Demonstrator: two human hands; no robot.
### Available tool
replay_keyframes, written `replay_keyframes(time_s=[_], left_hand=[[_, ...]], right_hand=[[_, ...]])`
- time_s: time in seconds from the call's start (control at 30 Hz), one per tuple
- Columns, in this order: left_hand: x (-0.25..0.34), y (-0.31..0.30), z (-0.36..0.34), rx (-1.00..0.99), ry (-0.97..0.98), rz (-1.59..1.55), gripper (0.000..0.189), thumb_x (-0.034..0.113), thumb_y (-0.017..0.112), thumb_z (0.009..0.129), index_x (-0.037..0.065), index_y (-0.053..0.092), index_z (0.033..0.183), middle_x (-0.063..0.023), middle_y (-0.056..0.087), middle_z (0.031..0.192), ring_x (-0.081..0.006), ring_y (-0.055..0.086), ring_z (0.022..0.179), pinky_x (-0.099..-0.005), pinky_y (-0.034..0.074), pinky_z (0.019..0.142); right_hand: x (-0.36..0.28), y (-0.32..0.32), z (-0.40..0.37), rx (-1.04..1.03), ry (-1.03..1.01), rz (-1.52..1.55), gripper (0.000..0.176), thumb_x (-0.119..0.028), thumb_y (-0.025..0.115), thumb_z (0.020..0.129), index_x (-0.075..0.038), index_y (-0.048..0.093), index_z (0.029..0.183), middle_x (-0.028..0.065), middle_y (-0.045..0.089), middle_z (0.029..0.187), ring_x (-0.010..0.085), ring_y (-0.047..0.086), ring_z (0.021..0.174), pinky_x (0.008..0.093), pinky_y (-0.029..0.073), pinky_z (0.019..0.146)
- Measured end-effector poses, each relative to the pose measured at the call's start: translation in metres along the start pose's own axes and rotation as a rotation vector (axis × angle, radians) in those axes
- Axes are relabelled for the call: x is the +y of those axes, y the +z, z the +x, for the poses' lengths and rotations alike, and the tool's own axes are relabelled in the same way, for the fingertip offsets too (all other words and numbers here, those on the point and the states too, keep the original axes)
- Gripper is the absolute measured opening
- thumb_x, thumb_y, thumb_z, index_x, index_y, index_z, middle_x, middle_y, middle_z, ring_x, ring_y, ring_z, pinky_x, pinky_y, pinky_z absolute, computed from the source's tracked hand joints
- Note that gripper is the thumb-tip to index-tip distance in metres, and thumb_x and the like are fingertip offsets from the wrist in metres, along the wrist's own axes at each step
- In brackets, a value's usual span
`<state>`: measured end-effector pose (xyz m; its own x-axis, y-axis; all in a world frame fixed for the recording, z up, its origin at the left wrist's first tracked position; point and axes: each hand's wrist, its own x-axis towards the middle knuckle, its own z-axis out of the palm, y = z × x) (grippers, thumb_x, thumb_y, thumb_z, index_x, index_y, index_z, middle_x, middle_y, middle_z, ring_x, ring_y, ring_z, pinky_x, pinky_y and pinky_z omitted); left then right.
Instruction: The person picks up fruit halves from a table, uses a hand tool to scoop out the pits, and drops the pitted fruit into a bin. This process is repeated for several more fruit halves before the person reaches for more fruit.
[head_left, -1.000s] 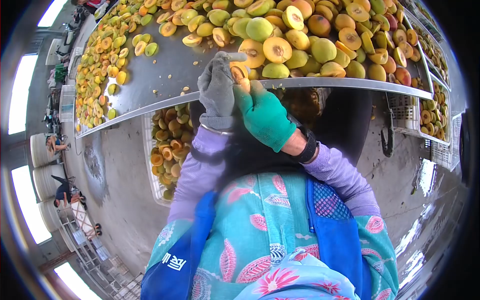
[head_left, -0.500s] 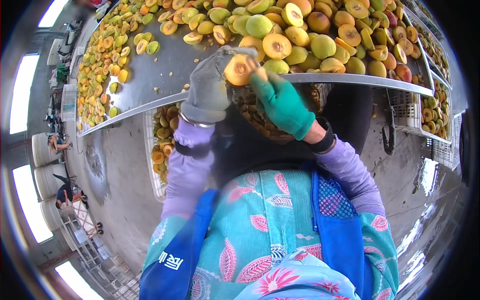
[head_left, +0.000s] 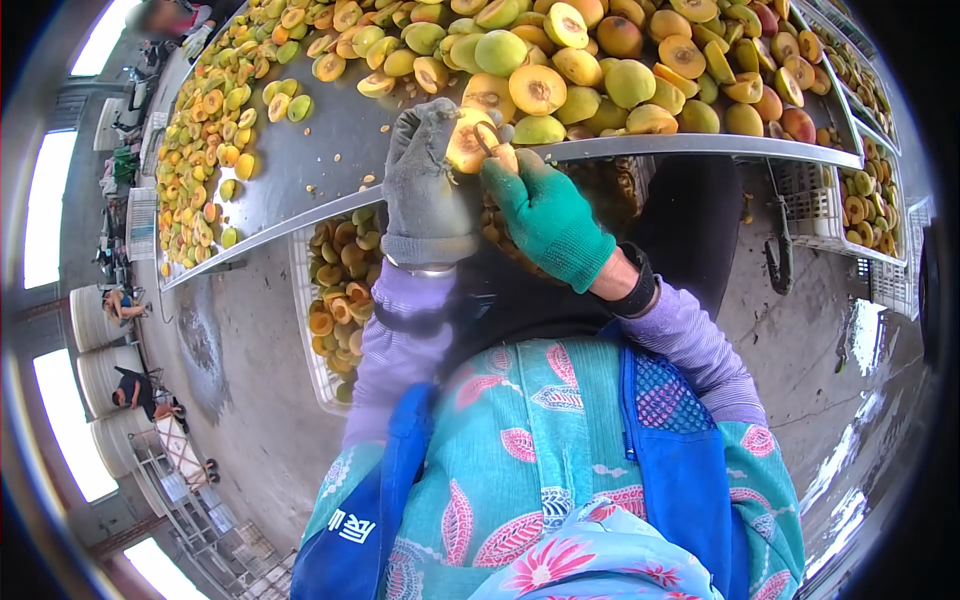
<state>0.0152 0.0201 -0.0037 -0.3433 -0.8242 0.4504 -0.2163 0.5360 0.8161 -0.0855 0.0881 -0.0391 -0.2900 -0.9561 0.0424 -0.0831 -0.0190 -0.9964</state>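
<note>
The grey-gloved left hand [head_left: 430,185] is closed around a halved peach [head_left: 465,140], cut face up; the green-gloved right hand [head_left: 545,215] presses its pinched fingertips against that face, though whether they grip anything cannot be told; the fruit is held just above the front edge of the metal table [head_left: 330,150]; a heap of peaches [head_left: 600,70] lies beyond; a crate of halves [head_left: 335,290] stands below

Left hand [head_left: 430,185], right hand [head_left: 547,215]: seemingly curled

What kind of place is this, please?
Probably a fruit-processing shed: a long metal table heaped with halved fruit, a crate of halves below it, and the left hand gripping one fruit half.
</note>
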Motion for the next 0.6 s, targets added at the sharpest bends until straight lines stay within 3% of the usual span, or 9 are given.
replay_keyframes(time_s=[0.07,0.13,0.2,0.27,0.37,0.47,0.5,0.53,0.6], left_hand=[[0.000,0.003,-0.003,0.030,0.008,-0.055,0.013,0.011,0.062,0.090,0.003,0.062,0.099,-0.0078,0.062,0.091,-0.0221,0.063,0.089,-0.0344,0.054,0.079],[0.009,0.006,0.000,0.099,-0.234,-0.576,0.011,0.012,0.060,0.092,0.003,0.058,0.099,-0.0073,0.062,0.089,-0.0200,0.063,0.085,-0.0330,0.055,0.077],[0.012,0.010,0.001,0.133,-0.379,-0.813,0.011,0.012,0.058,0.094,0.003,0.055,0.098,-0.0079,0.061,0.088,-0.0186,0.063,0.081,-0.0317,0.055,0.076],[0.005,0.014,0.000,0.131,-0.428,-0.766,0.011,0.013,0.057,0.095,0.003,0.053,0.097,-0.0095,0.062,0.088,-0.0179,0.063,0.078,-0.0305,0.055,0.075],[-0.001,0.014,-0.002,0.098,-0.422,-0.730,0.011,0.014,0.057,0.094,0.004,0.055,0.100,-0.0106,0.063,0.094,-0.0217,0.063,0.088,-0.0349,0.053,0.082],[0.001,0.004,0.002,0.020,-0.556,-0.891,0.027,0.025,0.052,0.097,0.001,0.056,0.108,-0.0126,0.065,0.097,-0.0224,0.065,0.089,-0.0341,0.055,0.076],[0.000,0.002,0.005,0.001,-0.618,-0.970,0.030,0.028,0.051,0.098,0.000,0.057,0.107,-0.0128,0.065,0.096,-0.0220,0.065,0.087,-0.0336,0.055,0.073],[-0.006,0.003,0.008,-0.117,-0.446,-0.529,0.039,0.035,0.048,0.098,-0.001,0.062,0.100,-0.0125,0.067,0.087,-0.0214,0.066,0.077,-0.0324,0.056,0.066],[0.001,0.000,0.014,-0.179,-0.587,-0.453,0.040,0.036,0.049,0.097,-0.001,0.064,0.093,-0.0118,0.066,0.082,-0.0209,0.066,0.072,-0.0308,0.055,0.063]], right_hand=[[-0.001,0.004,-0.003,-0.010,0.036,0.044,0.039,-0.037,0.052,0.096,-0.001,0.053,0.083,0.0251,0.057,0.069,0.0439,0.056,0.063,0.0478,0.042,0.055],[-0.008,0.001,-0.003,-0.012,0.045,0.004,0.039,-0.037,0.051,0.097,-0.001,0.055,0.084,0.0252,0.057,0.069,0.0441,0.056,0.063,0.0479,0.042,0.055],[-0.010,0.001,-0.003,-0.024,0.080,0.035,0.039,-0.037,0.051,0.097,0.000,0.056,0.087,0.0229,0.057,0.068,0.0409,0.056,0.062,0.0460,0.042,0.055],[-0.007,0.007,-0.003,-0.050,0.157,0.178,0.039,-0.037,0.050,0.097,0.000,0.057,0.089,0.0184,0.057,0.064,0.0343,0.058,0.059,0.0419,0.042,0.053],[-0.041,-0.014,-0.008,-0.310,0.440,0.414,0.038,-0.040,0.044,0.099,-0.004,0.056,0.099,0.0013,0.052,0.063,0.0078,0.048,0.047,0.0242,0.036,0.037],[-0.025,-0.004,-0.006,-0.269,0.247,0.332,0.039,-0.042,0.042,0.099,-0.005,0.055,0.101,0.0012,0.052,0.062,0.0086,0.047,0.044,0.0226,0.034,0.035],[-0.029,-0.004,-0.009,-0.278,0.329,0.393,0.039,-0.043,0.042,0.099,-0.006,0.054,0.099,0.0002,0.051,0.061,0.0086,0.046,0.043,0.0231,0.033,0.036],[-0.035,-0.004,-0.014,-0.288,0.408,0.454,0.039,-0.044,0.042,0.099,-0.007,0.054,0.097,-0.0008,0.049,0.060,0.0085,0.045,0.042,0.0235,0.033,0.036],[-0.037,-0.002,-0.017,-0.402,0.569,0.797,0.039,-0.046,0.041,0.099,-0.009,0.052,0.094,-0.0028,0.046,0.058,0.0083,0.041,0.041,0.0244,0.032,0.037]])
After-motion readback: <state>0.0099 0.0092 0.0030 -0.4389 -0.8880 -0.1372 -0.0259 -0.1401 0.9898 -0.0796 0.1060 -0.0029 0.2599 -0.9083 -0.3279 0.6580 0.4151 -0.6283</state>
